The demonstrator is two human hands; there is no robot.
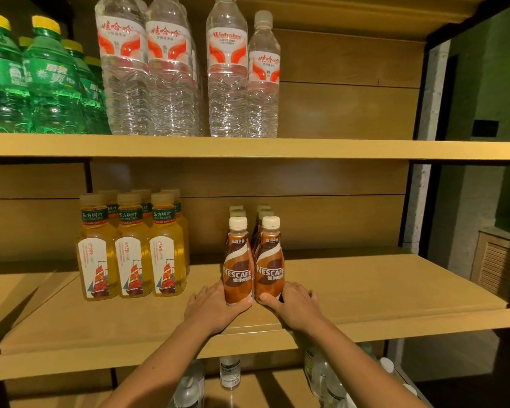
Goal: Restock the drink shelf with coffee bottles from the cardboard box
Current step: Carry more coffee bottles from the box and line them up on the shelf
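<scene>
Shelf (365, 293) open to right; L hand (215, 307), R hand (296, 307) grip clamped on front coffee bottles (238, 275) nr edge.

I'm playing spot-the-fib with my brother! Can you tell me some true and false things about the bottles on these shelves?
1. The left hand grips the left front Nescafé bottle, and the right hand grips the right front Nescafé bottle. True.
2. Those two bottles have yellow caps. False: their caps are white; the yellow caps are on the green bottles.
3. The oolong tea bottles stand left of the left front Nescafé bottle. True.
4. The Wahaha water bottles stand on the same shelf as the tea. False: they stand one shelf higher.
</scene>
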